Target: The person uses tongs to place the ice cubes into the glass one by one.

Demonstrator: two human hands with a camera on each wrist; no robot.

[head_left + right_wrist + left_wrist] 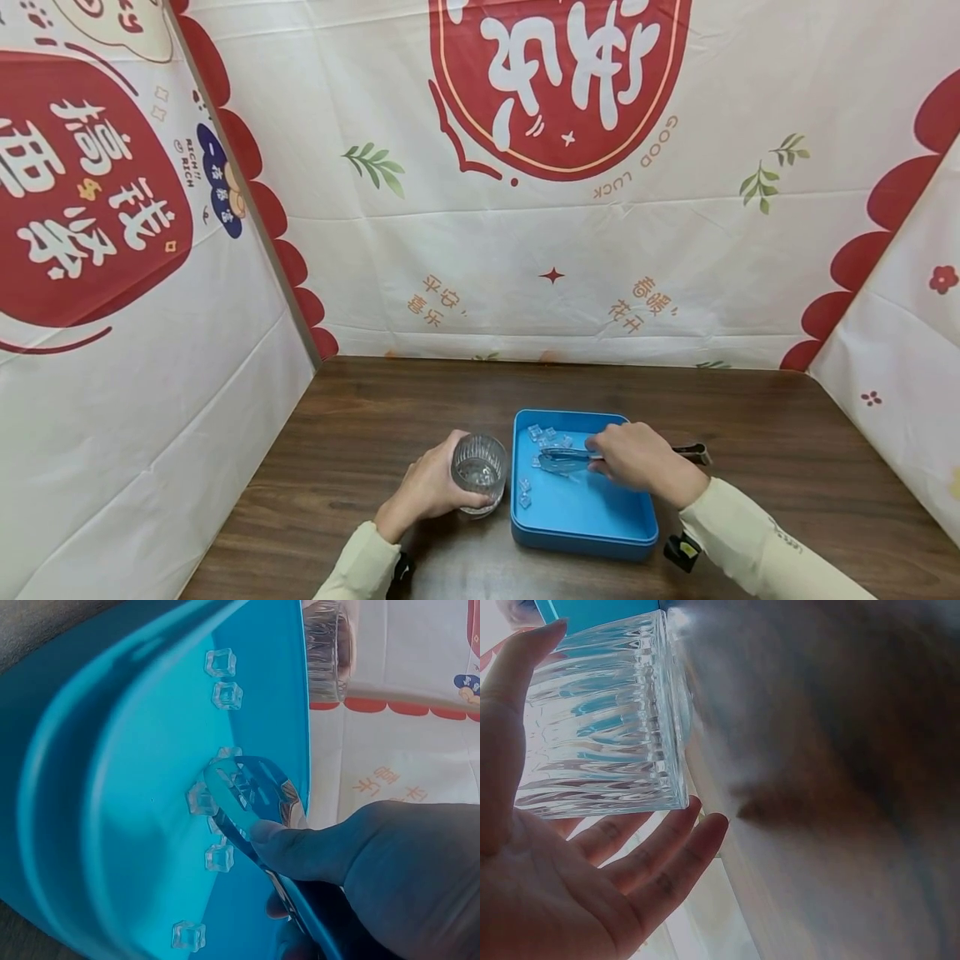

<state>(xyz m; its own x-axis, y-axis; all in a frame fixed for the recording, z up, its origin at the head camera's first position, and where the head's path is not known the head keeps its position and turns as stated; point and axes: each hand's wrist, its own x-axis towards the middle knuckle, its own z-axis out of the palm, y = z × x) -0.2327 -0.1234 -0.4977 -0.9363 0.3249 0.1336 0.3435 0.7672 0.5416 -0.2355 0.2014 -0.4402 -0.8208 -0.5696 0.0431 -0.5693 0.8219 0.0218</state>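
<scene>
My left hand (pixel 431 485) holds a clear ribbed drinking glass (pixel 480 471) just left of a blue tray (pixel 600 512). In the left wrist view the thumb lies along one side of the glass (pixel 600 727) and the fingers reach around the other. My right hand (pixel 637 454) grips metal tongs (pixel 567 455) over the tray. Their head is down among clear ice-like cubes (pixel 535 432) in the right wrist view, close to one cube (pixel 200 799); whether they pinch it I cannot tell.
More clear cubes (pixel 219 858) lie scattered in the tray, two near its left wall (pixel 524 492). The tray's raised rim surrounds them. Beneath is a dark wooden table (pixel 360 417), with printed white cloth (pixel 337 258) hanging behind and at both sides.
</scene>
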